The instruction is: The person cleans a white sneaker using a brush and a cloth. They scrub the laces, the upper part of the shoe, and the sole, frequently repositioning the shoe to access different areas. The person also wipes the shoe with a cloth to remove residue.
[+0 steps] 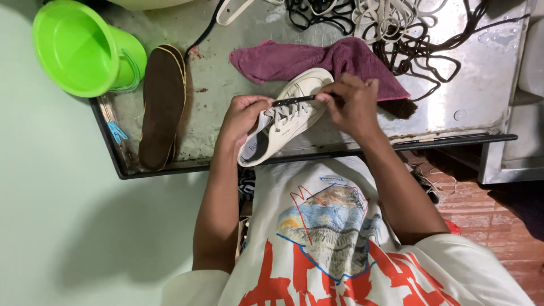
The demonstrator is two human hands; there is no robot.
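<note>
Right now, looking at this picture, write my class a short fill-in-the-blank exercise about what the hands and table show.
1. Both hands hold a cream-coloured ____ on the metal table.
2. The left hand and right hand stretch a dark ____ between them.
3. The cloth behind the hands is ____ in colour.
4. The green tub stands at the table's ____ end.

Missing words: shoe; lace; purple; left

The hands (300,110) hide the shoe's (289,122) sides; top edge crops the laces (396,28).

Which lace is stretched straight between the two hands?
The dark lace across the white shoe; the other laces lie tangled behind.
</note>
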